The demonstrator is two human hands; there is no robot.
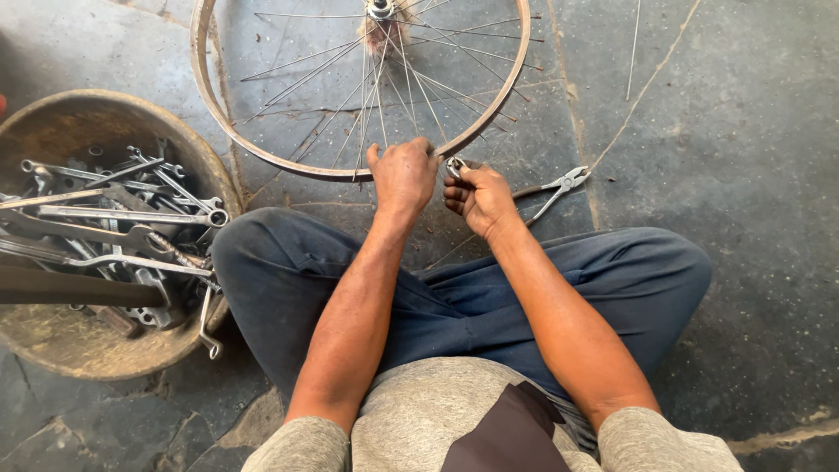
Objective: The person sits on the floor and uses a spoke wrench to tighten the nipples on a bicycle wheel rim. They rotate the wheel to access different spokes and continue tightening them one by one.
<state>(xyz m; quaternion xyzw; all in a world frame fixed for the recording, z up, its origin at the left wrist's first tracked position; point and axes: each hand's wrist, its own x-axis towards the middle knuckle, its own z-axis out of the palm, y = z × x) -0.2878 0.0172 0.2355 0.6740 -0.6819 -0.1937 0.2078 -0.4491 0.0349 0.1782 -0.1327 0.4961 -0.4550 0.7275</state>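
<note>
**Kid:** What is the person holding?

**Helper:** The left hand (402,175) is closed around the near edge of the wheel rim (262,144). That grip keeps the wheel from sliding on the floor (734,114). The right hand (479,197) pinches a small metal tool (454,166) right at the rim, just beside the left hand.

**Kid:** Where is the wheel?

**Helper:** It lies flat on the floor, just past the person's crossed legs (454,297). It is close, so both hands reach it easily. Thin spokes (384,87) run from the rim to the hub (381,9) at the far side.

**Kid:** What else is there?

**Helper:** Pliers (555,188) lie on the floor just to the right of the right hand, easy to grab. On the left sits a big round pan (105,350) full of wrenches (122,214). A few loose spokes (634,44) lie far right.
</note>
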